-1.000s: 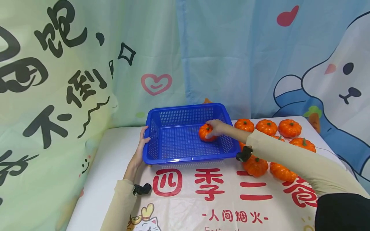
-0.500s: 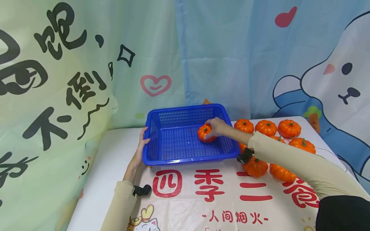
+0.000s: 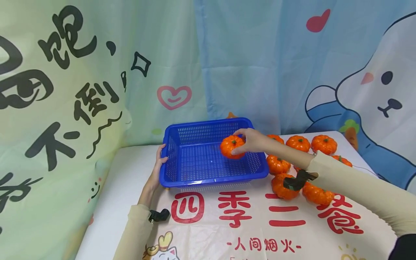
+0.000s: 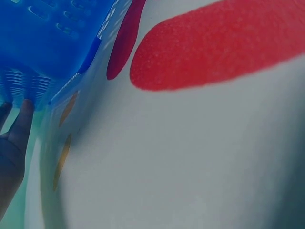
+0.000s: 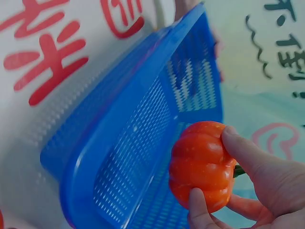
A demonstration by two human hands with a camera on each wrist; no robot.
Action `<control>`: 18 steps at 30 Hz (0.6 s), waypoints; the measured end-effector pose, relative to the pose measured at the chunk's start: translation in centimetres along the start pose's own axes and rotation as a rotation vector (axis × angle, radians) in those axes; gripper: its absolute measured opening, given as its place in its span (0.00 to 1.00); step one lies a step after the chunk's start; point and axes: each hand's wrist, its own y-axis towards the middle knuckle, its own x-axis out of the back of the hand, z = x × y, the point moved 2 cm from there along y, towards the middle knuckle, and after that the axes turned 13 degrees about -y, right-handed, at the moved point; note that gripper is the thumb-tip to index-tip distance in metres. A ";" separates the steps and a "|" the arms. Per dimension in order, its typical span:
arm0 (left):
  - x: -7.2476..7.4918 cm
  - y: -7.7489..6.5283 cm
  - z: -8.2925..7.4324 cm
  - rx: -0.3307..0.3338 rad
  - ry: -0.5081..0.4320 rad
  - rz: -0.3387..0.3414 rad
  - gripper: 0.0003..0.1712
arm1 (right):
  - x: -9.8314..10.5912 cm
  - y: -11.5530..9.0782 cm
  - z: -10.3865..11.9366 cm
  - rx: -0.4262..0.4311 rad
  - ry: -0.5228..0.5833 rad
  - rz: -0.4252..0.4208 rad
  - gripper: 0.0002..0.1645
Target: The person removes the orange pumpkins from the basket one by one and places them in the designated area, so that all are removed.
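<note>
My right hand (image 3: 252,140) grips a small orange pumpkin (image 3: 231,146) by its sides, thumb and fingers spread around it. In the right wrist view the ribbed, glossy pumpkin (image 5: 202,162) with its green stem hangs over the inside of the blue plastic basket (image 5: 124,124). At the basket's left end, my left hand (image 3: 158,164) holds the rim, its fingertips on the perforated wall. Only part of the left hand (image 4: 14,148) shows in the left wrist view, against the blue wall. No other pumpkin is seen in the basket (image 3: 195,182).
Several more orange pumpkins (image 3: 298,143) lie on the right of the table, some partly covered by the right forearm (image 3: 289,153). The white table (image 3: 117,180) bears a cloth with red characters (image 3: 234,209). A printed curtain (image 3: 240,72) hangs behind.
The right hand has lifted the pumpkin up from the basket floor, and its forearm has shifted up and right, uncovering another pumpkin. The left hand and basket have stayed put.
</note>
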 end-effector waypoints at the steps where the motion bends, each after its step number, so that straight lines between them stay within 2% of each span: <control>1: 0.0 0.0 0.0 0.001 0.003 0.000 0.35 | 0.1 -0.6 0.0 0.002 0.009 0.001 0.47; 9: 0.2 -0.2 -0.1 0.003 0.035 0.003 0.35 | 0.4 -6.8 0.0 0.060 0.096 -0.005 0.47; 13: 0.3 -0.2 -0.3 -0.008 0.048 0.000 0.35 | -0.7 -10.0 0.7 0.095 0.147 -0.009 0.45; 18: 0.2 -0.1 -0.1 -0.007 0.023 0.005 0.35 | -2.3 -13.2 1.4 0.141 0.234 0.038 0.42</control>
